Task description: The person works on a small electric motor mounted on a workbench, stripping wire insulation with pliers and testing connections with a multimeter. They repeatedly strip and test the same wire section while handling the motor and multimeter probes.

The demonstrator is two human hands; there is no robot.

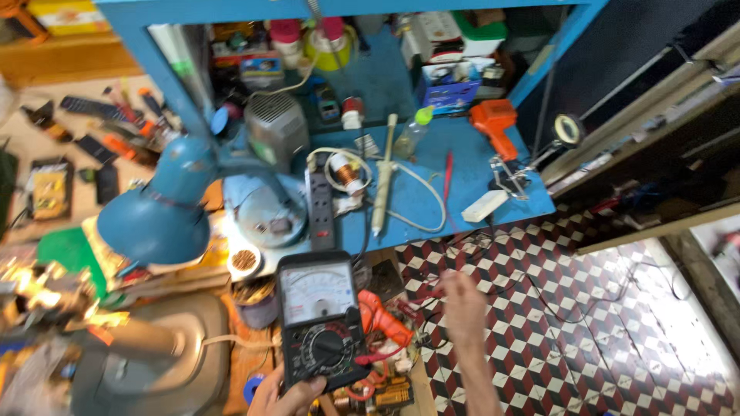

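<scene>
My left hand [284,396] grips the bottom edge of a black analog multimeter [320,320] with a white dial face and a round selector knob. Its red lead runs off to the right. My right hand [463,302] is raised to the right of the meter, blurred, above the tiled floor; I cannot tell whether it holds a probe or wire. An orange tool [383,317] lies between the meter and my right hand.
A blue workbench [432,208] carries a black power strip [321,209], an orange heat gun [495,125], a white iron [381,185], a red pen [447,176] and a grey box [276,127]. A blue desk lamp [158,212] hangs left. Patterned tiles [586,323] lie right.
</scene>
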